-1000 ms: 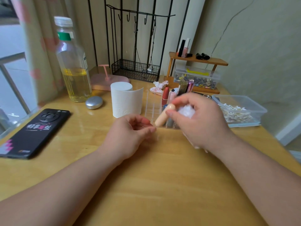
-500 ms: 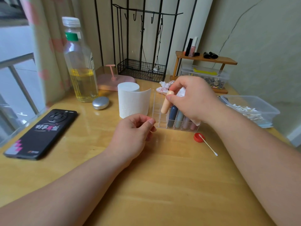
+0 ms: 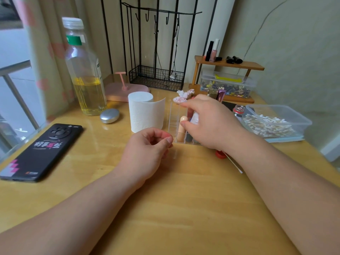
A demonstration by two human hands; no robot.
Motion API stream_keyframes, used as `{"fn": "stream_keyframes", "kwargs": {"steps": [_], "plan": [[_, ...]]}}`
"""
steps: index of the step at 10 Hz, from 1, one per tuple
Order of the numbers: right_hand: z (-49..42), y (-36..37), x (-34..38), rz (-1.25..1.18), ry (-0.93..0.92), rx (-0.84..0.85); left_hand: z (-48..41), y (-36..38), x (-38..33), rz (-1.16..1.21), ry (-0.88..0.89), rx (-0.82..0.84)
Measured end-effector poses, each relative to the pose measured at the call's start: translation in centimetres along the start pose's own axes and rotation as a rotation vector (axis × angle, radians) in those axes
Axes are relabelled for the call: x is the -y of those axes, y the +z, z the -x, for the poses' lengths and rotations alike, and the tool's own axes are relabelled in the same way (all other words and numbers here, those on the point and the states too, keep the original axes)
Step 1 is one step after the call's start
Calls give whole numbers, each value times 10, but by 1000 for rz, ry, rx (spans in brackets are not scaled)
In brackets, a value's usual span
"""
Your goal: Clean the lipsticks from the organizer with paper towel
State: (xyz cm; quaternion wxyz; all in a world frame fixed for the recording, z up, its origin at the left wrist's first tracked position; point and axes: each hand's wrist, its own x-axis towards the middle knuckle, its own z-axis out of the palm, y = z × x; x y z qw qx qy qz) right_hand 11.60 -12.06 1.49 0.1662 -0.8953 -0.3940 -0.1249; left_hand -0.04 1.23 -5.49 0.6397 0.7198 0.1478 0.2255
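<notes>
Listing from the lower edge of the frame upward.

- Table [image 3: 184, 208]: bare wood, both forearms crossing it.
- Left hand [image 3: 147, 150], centre: fingers loosely curled, thumb tip meeting forefinger, nothing seen in it. The forefinger tip lies just beside the organizer's near left corner.
- Phone [image 3: 42, 151]: flat, lower left.
- Red cap [image 3: 220, 154] and swab [image 3: 234, 163]: right of centre, beside the right wrist.
- Organizer [image 3: 173, 118]: clear, gridded, centre.
- Peach lipstick [image 3: 181, 129]: stands in the organizer's near left cell, long axis near upright, top above the rim.
- Right hand [image 3: 211, 124]: over the organizer, fingers curled round a white towel [image 3: 195, 116] wad. The thumb tip touches the peach lipstick's right side and the forefinger reaches out above it. Whether the thumb presses or only rests, cannot tell.
- Further lipsticks: mostly hidden under this hand. A purple lipstick [image 3: 220, 94] shows beyond the knuckles.
- Judgement: the peach piece looks seated. The next lies to its right, directly beneath the right hand, to be drawn straight up along its axis. The right hand is nearer, and the left is placed to steady the organizer.
- Roll [image 3: 145, 111]: left of the organizer.
- Bottle [image 3: 84, 70]: upper left.
- Swab box [image 3: 276, 122]: right.
- Shelf [image 3: 230, 63]: upper right.
</notes>
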Motion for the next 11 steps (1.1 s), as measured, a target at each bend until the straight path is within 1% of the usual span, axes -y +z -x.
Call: {"fn": "stream_keyframes", "kwargs": {"steps": [1,2,3,4,5,6,7,8,9,10,11], "plan": [[24,-9,1,-448,121,-66,2,-1,-1,-16,12,12],[55,-13,-2,-838,273,59,10,-2,-7,-34,67,89],[83,-12,-6,-945,370,140,25,-4,-18,3,109,287],[101,-3,-3,-1154,407,172,40,4,-19,-44,71,464],[107,3,3,-1208,375,155,42,12,-14,-111,55,453],[107,5,-2,-872,320,62,33,4,-16,-229,56,358],[108,7,-10,-752,344,154,26,-7,-21,-414,88,320],[109,10,-14,-642,390,218,26,-10,-25,-663,119,333],[109,12,-13,-451,390,184,24,-9,-26,-846,138,311],[109,15,-6,-262,361,139,21,-9,-26,-958,187,268],[110,14,-1,-339,286,-58,26,-10,-26,-845,306,221]]}}
